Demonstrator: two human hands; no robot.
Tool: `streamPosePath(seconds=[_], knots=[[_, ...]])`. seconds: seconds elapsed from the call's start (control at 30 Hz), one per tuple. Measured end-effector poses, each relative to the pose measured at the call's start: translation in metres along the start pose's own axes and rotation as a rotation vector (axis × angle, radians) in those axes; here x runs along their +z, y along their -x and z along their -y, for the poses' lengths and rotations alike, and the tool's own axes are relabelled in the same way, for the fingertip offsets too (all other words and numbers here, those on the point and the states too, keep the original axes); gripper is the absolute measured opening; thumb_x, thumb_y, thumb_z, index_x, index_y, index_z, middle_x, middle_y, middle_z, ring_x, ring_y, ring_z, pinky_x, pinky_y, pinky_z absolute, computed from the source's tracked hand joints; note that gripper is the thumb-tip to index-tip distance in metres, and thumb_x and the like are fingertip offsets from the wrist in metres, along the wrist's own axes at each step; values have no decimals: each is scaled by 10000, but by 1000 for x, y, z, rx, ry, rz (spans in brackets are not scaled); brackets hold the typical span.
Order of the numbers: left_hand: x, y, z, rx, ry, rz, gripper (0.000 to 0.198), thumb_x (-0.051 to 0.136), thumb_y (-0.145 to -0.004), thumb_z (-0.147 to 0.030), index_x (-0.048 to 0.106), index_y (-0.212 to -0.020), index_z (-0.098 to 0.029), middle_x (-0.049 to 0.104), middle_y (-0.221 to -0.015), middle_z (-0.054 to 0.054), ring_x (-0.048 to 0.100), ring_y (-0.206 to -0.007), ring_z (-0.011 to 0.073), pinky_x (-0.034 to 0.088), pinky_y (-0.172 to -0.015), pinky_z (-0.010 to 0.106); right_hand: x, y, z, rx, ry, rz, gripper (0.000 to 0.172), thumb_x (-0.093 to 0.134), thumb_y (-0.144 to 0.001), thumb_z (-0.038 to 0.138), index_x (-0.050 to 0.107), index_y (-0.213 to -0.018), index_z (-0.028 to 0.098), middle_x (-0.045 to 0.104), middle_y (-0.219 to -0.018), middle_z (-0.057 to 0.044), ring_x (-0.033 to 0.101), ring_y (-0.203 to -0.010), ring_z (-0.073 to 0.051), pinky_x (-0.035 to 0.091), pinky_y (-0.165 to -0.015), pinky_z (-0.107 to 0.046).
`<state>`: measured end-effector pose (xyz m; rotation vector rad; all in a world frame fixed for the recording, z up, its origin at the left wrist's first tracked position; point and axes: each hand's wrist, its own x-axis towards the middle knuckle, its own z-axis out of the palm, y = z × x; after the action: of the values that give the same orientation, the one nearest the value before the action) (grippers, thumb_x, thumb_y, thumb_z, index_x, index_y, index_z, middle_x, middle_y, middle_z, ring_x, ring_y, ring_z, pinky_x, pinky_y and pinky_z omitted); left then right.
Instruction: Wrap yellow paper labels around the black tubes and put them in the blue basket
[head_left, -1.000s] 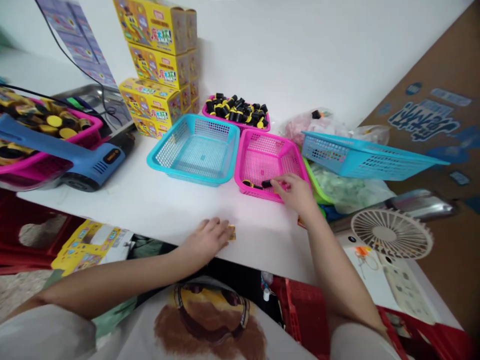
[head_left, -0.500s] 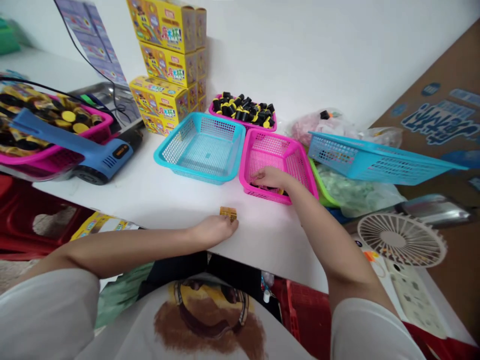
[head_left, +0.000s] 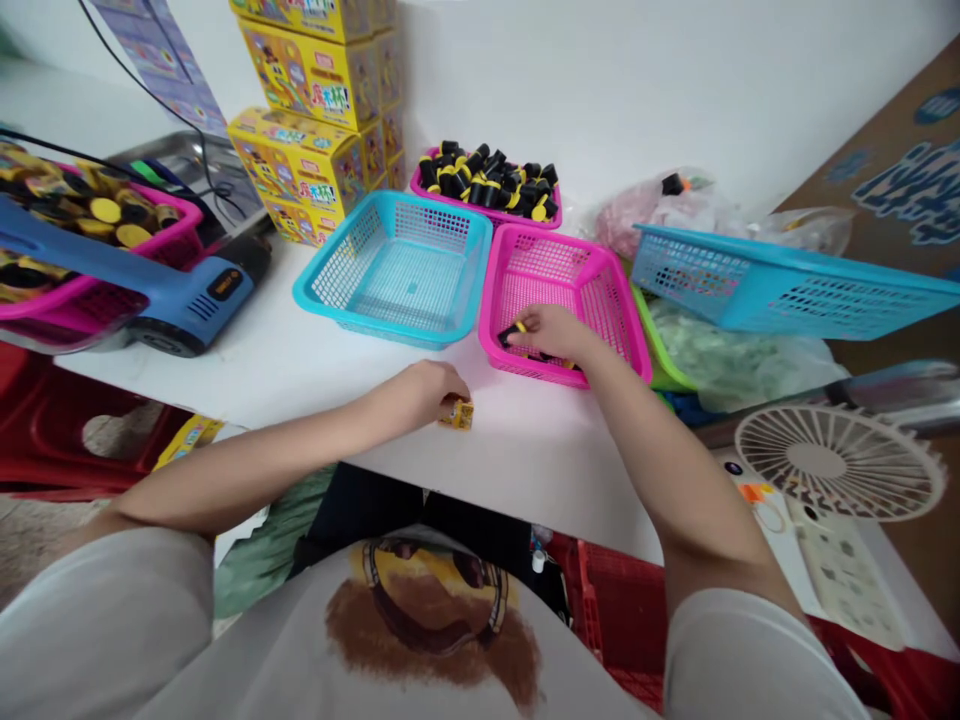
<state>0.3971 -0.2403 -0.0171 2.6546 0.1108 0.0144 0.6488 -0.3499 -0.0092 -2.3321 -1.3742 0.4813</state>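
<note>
My right hand [head_left: 551,335] is down inside a pink plastic mesh basket [head_left: 559,265], its fingertips pinching a small black-and-yellow piece [head_left: 512,333]. More dark pieces [head_left: 551,360] lie on the basket floor, partly hidden under my palm. My left hand [head_left: 420,392] rests on the white table [head_left: 540,470] with its curled fingers against a small gold-yellow block [head_left: 457,413]. The block sits on the tabletop, partly covered by my fingertips.
A turquoise mesh basket [head_left: 397,270] stands left of the pink one. Behind them, a pink tray [head_left: 487,215] holds several black-and-yellow pieces, near stacked yellow boxes [head_left: 300,130]. A blue tool [head_left: 150,265] lies left. A tilted turquoise basket [head_left: 787,285] sits right, over plastic bags.
My right hand has moved left across the pink basket, and my left hand now lies beside the gold block. The view has tilted slightly, and the block remains on the table.
</note>
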Motion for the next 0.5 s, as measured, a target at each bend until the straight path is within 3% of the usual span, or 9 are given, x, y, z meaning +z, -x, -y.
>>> streamPosePath(seconds=[0.1,0.17,0.23,0.37,0.5], knots=[[-10,1,-13,-14,-133,56,251,579,-913,-69,820,-947,-132,778,-965,121,752,-857,215,559,-791,290,3,30,0,-56,-132,-310,432,684,-948,360,615,-1324,159,735,-1203,-125,712,-1089,-219,598,-954,-385],[-6,2,-19,-37,-211,135,298,512,-919,-35,800,-904,-109,763,-932,140,746,-829,230,548,-741,302,12,54,0,-241,-345,-599,414,762,-890,405,638,-1239,220,722,-1175,-84,714,-1056,-219,613,-928,-403],[3,2,-19,-51,-209,203,296,499,-901,-16,776,-845,-104,760,-862,132,736,-773,232,521,-675,297,24,77,-1,-381,-472,-738,398,834,-829,437,666,-1141,256,716,-1128,-59,713,-1011,-220,622,-901,-416],[18,-5,-1,-48,-118,295,211,639,-829,-81,704,-640,-149,673,-588,32,629,-541,173,431,-547,266,42,104,-1,-449,-672,-647,402,886,-799,413,691,-1129,293,741,-1032,-19,736,-913,-197,647,-825,-395],[-6,-13,8,-23,-28,301,211,731,-817,-177,707,-607,-180,650,-527,-9,605,-523,152,415,-572,254,47,114,-4,-390,-765,-606,370,897,-804,387,708,-1111,301,779,-1030,-4,767,-877,-176,664,-755,-342]])
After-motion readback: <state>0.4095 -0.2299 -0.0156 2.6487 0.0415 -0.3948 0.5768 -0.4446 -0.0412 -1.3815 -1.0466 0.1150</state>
